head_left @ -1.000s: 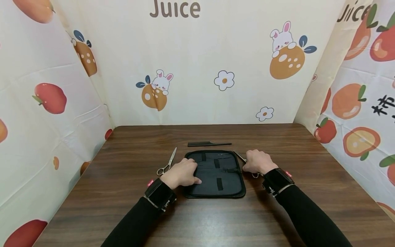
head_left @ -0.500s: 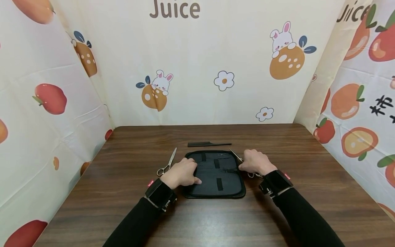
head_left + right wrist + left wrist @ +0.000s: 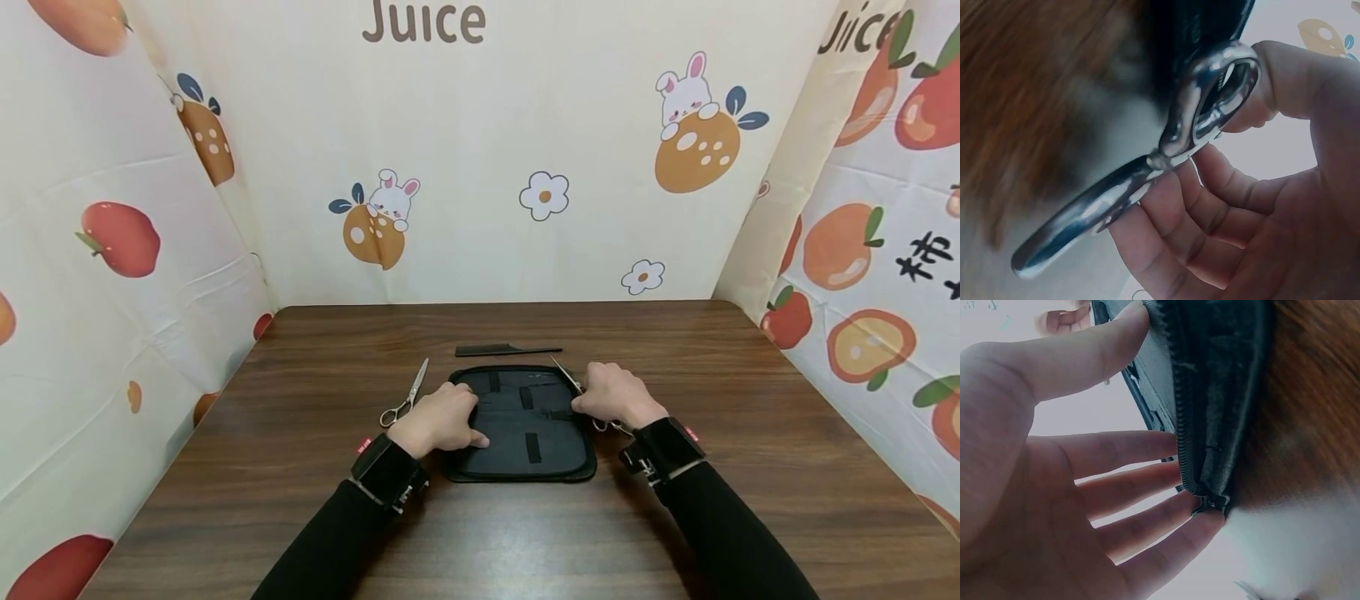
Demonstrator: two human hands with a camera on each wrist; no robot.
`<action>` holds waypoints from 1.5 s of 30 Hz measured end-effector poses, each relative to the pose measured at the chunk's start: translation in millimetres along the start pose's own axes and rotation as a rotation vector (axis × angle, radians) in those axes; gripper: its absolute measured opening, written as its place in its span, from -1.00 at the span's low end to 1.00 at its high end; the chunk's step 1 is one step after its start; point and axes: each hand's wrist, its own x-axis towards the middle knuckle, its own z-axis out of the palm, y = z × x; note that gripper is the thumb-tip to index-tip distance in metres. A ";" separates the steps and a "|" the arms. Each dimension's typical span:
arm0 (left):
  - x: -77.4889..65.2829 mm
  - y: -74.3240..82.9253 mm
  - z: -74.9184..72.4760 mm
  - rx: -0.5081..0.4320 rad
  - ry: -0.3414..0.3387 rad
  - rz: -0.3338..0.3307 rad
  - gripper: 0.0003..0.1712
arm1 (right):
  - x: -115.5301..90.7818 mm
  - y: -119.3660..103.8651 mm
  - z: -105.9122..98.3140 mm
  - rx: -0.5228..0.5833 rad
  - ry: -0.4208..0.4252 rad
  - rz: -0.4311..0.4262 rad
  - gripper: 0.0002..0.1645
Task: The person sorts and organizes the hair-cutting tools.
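Note:
A black zip case with elastic loops inside lies spread on the table. My left hand holds its left edge; in the left wrist view the thumb rests over the zipper rim and the fingers reach along the outer side. At the case's right edge, my right hand grips metal scissors, their tips pointing up and left over the upper right corner. Up close in the right wrist view, the shiny finger loops of these scissors stick out past the curled fingers.
A second pair of scissors lies left of the case, beside my left hand. Behind the case is a black tail comb. Fruit-printed cloth surrounds the brown wooden table at the back and sides.
My right hand has moved left with the scissors, whose tips now overlap the case's upper right corner. The left hand and the case stay put.

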 end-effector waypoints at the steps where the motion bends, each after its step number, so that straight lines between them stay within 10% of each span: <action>1: 0.1 -0.1 -0.2 0.000 0.001 0.001 -0.33 | 0.1 -1.5 -0.3 0.003 0.005 -0.001 -0.48; 45: 8.0 -4.1 -4.9 -0.024 -0.009 0.022 -0.43 | -2.6 -35.2 0.2 0.103 0.099 -0.074 -0.78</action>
